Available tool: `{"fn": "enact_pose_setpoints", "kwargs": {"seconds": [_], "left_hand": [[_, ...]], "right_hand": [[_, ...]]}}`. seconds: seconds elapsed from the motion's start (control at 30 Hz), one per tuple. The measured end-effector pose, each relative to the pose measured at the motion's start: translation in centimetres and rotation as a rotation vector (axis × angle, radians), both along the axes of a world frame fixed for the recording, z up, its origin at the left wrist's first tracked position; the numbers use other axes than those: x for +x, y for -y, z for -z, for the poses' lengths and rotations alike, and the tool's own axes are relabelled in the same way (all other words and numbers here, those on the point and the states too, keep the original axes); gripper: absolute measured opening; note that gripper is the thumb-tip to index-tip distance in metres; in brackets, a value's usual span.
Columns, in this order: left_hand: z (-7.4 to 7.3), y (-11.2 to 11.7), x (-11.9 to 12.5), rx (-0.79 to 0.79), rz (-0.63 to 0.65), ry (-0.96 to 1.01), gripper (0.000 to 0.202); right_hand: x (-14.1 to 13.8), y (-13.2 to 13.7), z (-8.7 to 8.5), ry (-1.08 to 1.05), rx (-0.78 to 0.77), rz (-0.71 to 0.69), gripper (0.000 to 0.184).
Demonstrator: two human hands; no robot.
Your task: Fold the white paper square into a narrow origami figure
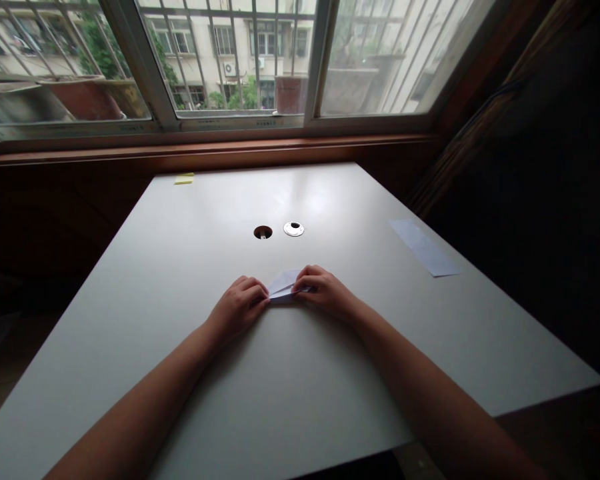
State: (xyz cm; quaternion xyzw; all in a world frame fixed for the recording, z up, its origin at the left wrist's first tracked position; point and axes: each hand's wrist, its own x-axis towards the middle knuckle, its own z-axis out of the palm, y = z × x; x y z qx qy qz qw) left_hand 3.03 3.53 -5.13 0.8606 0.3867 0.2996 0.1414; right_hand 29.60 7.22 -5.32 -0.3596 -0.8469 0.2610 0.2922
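Note:
A small folded sheet of white paper is held between my two hands, just above or on the white table. My left hand pinches its left corner between thumb and fingers. On the other side, my right hand grips the right end, with the fingers curled over it. The paper has a pointed top and a crease along its lower edge. My fingers cover both of its ends.
Beyond the paper are a round hole in the tabletop and a silver ring cover. A strip of white paper lies near the right edge, and a yellow sticky note at the far left. Behind stands a barred window.

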Motion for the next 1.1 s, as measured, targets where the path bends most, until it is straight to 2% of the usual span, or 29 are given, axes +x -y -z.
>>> {"fn": "enact_pose_setpoints", "kwargs": {"seconds": [0.27, 0.43, 0.6, 0.77, 0.97, 1.1], "left_hand": [[-0.4, 0.3, -0.3, 0.023, 0.014, 0.005, 0.012], [-0.2, 0.4, -0.5, 0.079, 0.04, -0.03, 0.012], [-0.2, 0.9, -0.2, 0.12, -0.002, -0.075, 0.013], [-0.6, 2.0, 0.0, 0.121, -0.042, -0.094, 0.017], [-0.7, 3.2, -0.2, 0.082, -0.057, -0.095, 0.034], [-0.9, 3.6, -0.1, 0.067, -0.094, -0.094, 0.032]], "right_hand": [[-0.1, -0.2, 0.6, -0.026, 0.03, 0.046, 0.014], [-0.3, 0.2, 0.7, -0.003, 0.111, 0.087, 0.013], [-0.6, 0.4, 1.0, 0.016, 0.21, 0.116, 0.01], [-0.7, 1.2, 0.4, 0.051, 0.247, 0.127, 0.009], [-0.8, 3.0, -0.4, 0.054, 0.27, 0.156, 0.011], [-0.9, 3.9, -0.4, 0.084, 0.274, 0.165, 0.012]]}}
